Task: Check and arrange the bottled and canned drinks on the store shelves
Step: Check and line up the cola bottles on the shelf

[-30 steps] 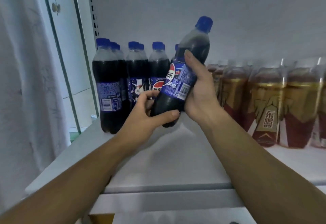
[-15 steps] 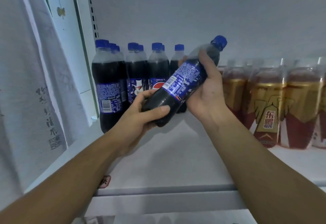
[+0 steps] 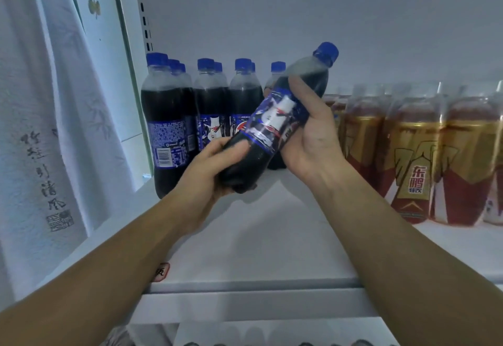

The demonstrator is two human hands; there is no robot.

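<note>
Head view: I hold one cola [image 3: 275, 125] tilted above the shelf [image 3: 272, 236], its cap [image 3: 326, 51] up and to the right, its base down and to the left. My left grip [image 3: 209, 171] is curled round the base, thumb across the front. My right grip [image 3: 313, 133] is wrapped round the label [image 3: 272, 114] and shoulder from the right, thumb on the front. The bottle touches no shelf; it hangs just in front of the cola row [image 3: 168, 128] at the back left, and to the left of the gold bottles [image 3: 413, 155], which stand as a separate block

I judge this the checking step. The label is blurred here, so I cannot read it. To do it well I should roll the bottle slowly with the left grip while the right one only steadies it, until the print faces me, and keep the cap away from the back wall. Then I would bring it upright before lowering, set it at the right end of the cola row with the label forward, and let go only once the base sits flat, so no neighbour gets knocked
</note>
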